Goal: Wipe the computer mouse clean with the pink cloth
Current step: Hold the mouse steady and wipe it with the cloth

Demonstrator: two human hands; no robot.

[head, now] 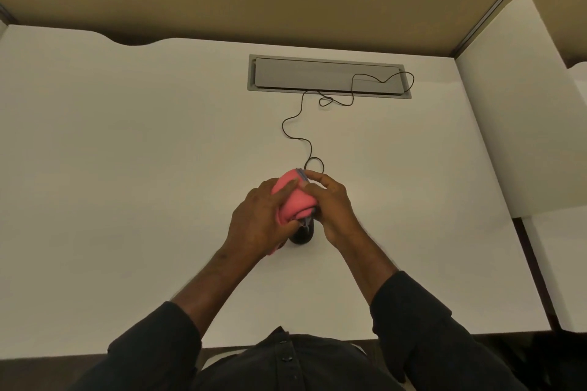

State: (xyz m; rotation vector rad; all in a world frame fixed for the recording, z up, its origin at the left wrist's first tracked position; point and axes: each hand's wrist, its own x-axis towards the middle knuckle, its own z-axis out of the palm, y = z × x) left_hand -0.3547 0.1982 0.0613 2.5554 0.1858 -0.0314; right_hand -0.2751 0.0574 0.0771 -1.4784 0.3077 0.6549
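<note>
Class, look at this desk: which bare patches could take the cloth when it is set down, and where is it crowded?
The white desk is bare left of the left hand, up to the partition, and right of the right hand, up to the side panel. It is crowded mid-desk: pink cloth, mouse, and the cable looping back to the grey cable tray.

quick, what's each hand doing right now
Left hand: closed on the pink cloth, pressing it over the mouse.
Right hand: curled around the mouse's right side, fingers touching the cloth.
</note>
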